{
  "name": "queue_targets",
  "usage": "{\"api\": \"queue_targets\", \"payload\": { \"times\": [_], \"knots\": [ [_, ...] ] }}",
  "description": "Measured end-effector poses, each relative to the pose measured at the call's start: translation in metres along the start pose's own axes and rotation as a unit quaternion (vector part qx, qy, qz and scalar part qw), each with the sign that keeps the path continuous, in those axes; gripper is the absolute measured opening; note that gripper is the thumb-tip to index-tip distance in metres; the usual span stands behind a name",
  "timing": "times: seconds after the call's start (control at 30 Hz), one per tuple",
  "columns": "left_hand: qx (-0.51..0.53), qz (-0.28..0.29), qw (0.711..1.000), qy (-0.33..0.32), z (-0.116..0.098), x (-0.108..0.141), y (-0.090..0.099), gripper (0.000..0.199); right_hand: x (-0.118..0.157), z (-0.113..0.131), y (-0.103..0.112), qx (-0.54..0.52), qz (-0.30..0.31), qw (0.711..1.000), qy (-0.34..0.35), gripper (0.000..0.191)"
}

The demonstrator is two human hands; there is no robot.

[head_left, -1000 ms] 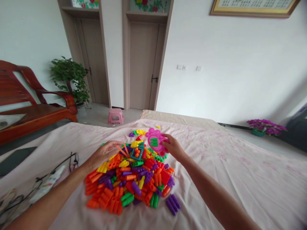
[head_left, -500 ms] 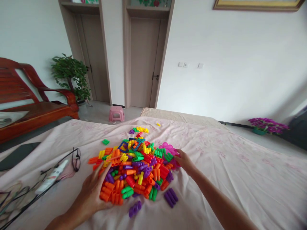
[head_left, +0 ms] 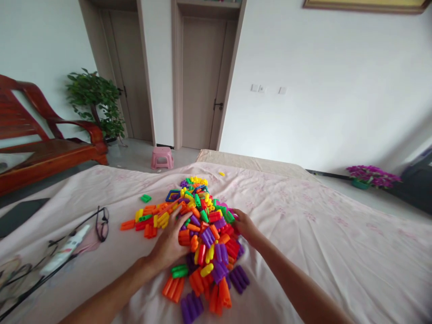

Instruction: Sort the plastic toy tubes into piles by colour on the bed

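A heap of plastic building blocks [head_left: 207,236] in orange, purple, red, yellow and green lies on the pale flowered cloth [head_left: 290,252]. My left hand [head_left: 168,240] presses into the heap's left side, its fingers spread over orange pieces. On the opposite side my right hand [head_left: 247,228] rests against the edge with its fingers stretched out, their tips partly hidden. Close to those fingertips shows a bit of a magenta piece [head_left: 222,204]. A blue square frame [head_left: 173,195] lies at the back of the heap. Purple blocks [head_left: 191,308] lie at the front.
Eyeglasses [head_left: 102,224], a white tube [head_left: 65,249] and dark cords lie on the cloth at left. A single green block [head_left: 146,198] and a yellow one [head_left: 222,173] sit apart. Beyond are a pink stool [head_left: 162,157] and a wooden bench [head_left: 57,150].
My left hand has moved right and up into the heap, pushing blocks inward. The heap is narrower, and several blocks have tumbled toward the front. My right hand has shifted slightly left.
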State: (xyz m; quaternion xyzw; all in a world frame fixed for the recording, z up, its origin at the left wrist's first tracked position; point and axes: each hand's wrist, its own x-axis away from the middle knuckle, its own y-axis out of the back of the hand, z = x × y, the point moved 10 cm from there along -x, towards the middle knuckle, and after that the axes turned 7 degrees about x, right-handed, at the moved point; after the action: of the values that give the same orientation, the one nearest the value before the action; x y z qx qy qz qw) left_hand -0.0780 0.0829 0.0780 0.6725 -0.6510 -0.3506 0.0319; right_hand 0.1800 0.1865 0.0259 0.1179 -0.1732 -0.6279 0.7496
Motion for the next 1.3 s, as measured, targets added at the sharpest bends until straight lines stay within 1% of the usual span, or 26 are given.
{"api": "queue_targets", "payload": {
  "times": [0.07, 0.13, 0.2, 0.27, 0.3, 0.37, 0.47, 0.53, 0.6, 0.67, 0.73, 0.77, 0.83, 0.9, 0.93, 1.0, 1.07, 1.1, 1.17, 1.23, 1.3],
  "knots": [
    [0.033, 0.002, 0.999, 0.009, 0.001, -0.013, -0.009, 0.078, 0.001, 0.012, -0.010, -0.043, 0.019, 0.998, 0.030, 0.039],
    [0.061, -0.011, 0.998, 0.025, 0.004, -0.025, -0.014, 0.075, 0.001, 0.024, -0.016, -0.064, 0.028, 0.996, 0.052, 0.041],
    [0.081, -0.031, 0.996, 0.038, 0.006, -0.035, -0.014, 0.071, 0.000, 0.030, -0.017, -0.037, 0.022, 0.998, 0.040, 0.046],
    [0.093, -0.046, 0.994, 0.039, 0.003, -0.045, -0.012, 0.068, -0.002, 0.039, -0.012, 0.027, 0.003, 0.999, 0.027, 0.053],
    [0.099, -0.050, 0.993, 0.034, 0.000, -0.051, -0.010, 0.066, -0.003, 0.047, -0.008, 0.067, -0.010, 0.997, 0.034, 0.055],
    [0.108, -0.059, 0.992, 0.024, -0.007, -0.063, -0.002, 0.064, -0.002, 0.073, -0.003, 0.149, -0.041, 0.985, 0.082, 0.055],
    [0.110, -0.072, 0.991, 0.014, -0.014, -0.081, 0.015, 0.065, 0.007, 0.120, -0.005, 0.251, -0.074, 0.950, 0.174, 0.050],
    [0.100, -0.063, 0.993, 0.011, -0.016, -0.090, 0.025, 0.066, 0.015, 0.145, -0.010, 0.306, -0.086, 0.923, 0.217, 0.047],
    [0.074, -0.048, 0.996, 0.001, -0.017, -0.092, 0.033, 0.066, 0.022, 0.160, -0.011, 0.341, -0.094, 0.903, 0.242, 0.046],
    [0.030, -0.042, 0.999, -0.017, -0.019, -0.085, 0.041, 0.063, 0.024, 0.162, -0.004, 0.344, -0.103, 0.900, 0.245, 0.045],
    [-0.022, -0.038, 0.998, -0.037, -0.025, -0.066, 0.046, 0.062, 0.021, 0.149, 0.016, 0.320, -0.122, 0.913, 0.222, 0.044],
    [-0.045, -0.032, 0.997, -0.048, -0.028, -0.053, 0.047, 0.063, 0.019, 0.135, 0.029, 0.297, -0.130, 0.925, 0.199, 0.043],
    [-0.089, 0.001, 0.994, -0.071, -0.036, -0.019, 0.042, 0.073, 0.017, 0.099, 0.056, 0.227, -0.132, 0.955, 0.142, 0.042],
    [-0.130, 0.050, 0.987, -0.079, -0.039, 0.021, 0.030, 0.088, 0.021, 0.054, 0.078, 0.118, -0.110, 0.984, 0.080, 0.047],
    [-0.147, 0.066, 0.983, -0.085, -0.041, 0.041, 0.024, 0.096, 0.027, 0.033, 0.088, 0.065, -0.102, 0.991, 0.054, 0.051],
    [-0.174, 0.099, 0.975, -0.093, -0.045, 0.078, 0.008, 0.104, 0.044, -0.001, 0.106, 0.007, -0.110, 0.994, 0.024, 0.055],
    [-0.194, 0.111, 0.971, -0.085, -0.046, 0.104, -0.008, 0.114, 0.065, -0.029, 0.120, 0.004, -0.128, 0.992, -0.008, 0.057],
    [-0.210, 0.102, 0.970, -0.073, -0.046, 0.112, -0.013, 0.120, 0.075, -0.039, 0.122, 0.012, -0.131, 0.991, -0.019, 0.057],
    [-0.236, 0.094, 0.964, -0.080, -0.054, 0.117, -0.026, 0.122, 0.091, -0.052, 0.118, 0.026, -0.121, 0.992, -0.030, 0.056],
    [-0.250, 0.100, 0.957, -0.108, -0.066, 0.114, -0.041, 0.122, 0.102, -0.053, 0.104, 0.034, -0.099, 0.994, -0.021, 0.054],
    [-0.257, 0.106, 0.952, -0.130, -0.079, 0.105, -0.055, 0.119, 0.109, -0.050, 0.088, 0.045, -0.081, 0.996, -0.012, 0.052]
  ]
}}
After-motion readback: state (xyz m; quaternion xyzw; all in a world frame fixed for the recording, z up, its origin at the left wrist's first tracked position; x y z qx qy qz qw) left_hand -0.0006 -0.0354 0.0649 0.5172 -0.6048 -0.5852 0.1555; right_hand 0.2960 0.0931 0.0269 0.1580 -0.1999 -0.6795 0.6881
